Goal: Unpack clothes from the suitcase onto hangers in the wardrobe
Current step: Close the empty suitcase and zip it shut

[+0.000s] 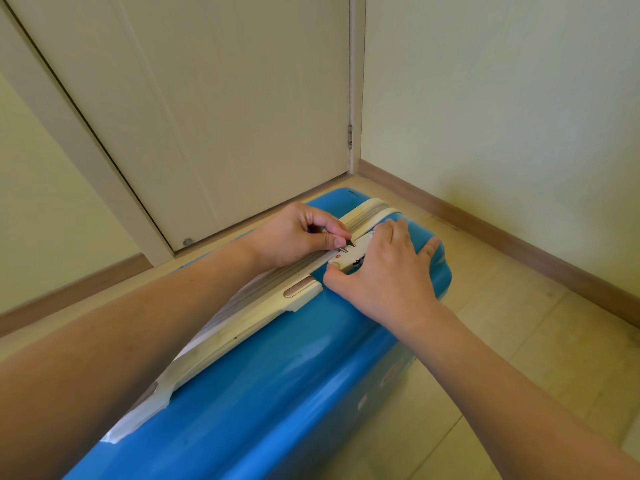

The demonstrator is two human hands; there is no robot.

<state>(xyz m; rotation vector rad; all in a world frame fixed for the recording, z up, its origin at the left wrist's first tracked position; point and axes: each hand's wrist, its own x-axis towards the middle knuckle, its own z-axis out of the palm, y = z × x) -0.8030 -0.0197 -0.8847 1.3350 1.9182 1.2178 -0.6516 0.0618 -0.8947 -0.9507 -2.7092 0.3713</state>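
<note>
Bare forearms reach over the closed blue suitcase (277, 375): left hand (291, 237) fingers pinch zipper pulls (348, 244) at its lock (349, 256), right hand (384, 275) fingers braced there, unzipping likely next.

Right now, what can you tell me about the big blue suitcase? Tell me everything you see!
The suitcase is a glossy blue hard shell, plastic by its look, with a cream zipper band and a cream handle along the top. It stands on its side on the tiled floor near a closed door, still zipped. The left hand pinches the zipper pulls at its white lock; the right hand rests on the lock and shell.
</note>
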